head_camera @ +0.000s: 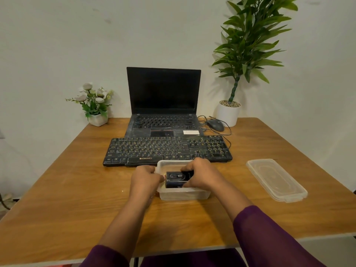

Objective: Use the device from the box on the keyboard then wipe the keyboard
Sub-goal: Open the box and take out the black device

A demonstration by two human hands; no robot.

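Note:
A clear plastic box (183,195) stands on the wooden table in front of me, just below the black external keyboard (165,150). Inside the box lies a small black device (176,179). My right hand (200,174) reaches into the box and curls its fingers round the device's right end. My left hand (145,179) is at the box's left rim, with its fingers curled against the device's left end. The device is partly hidden by both hands.
The box's clear lid (275,180) lies on the table to the right. Behind the keyboard stands an open black laptop (163,105) with a wired mouse (215,125) beside it. A small flower pot (96,106) and a tall potted plant (229,112) stand at the back.

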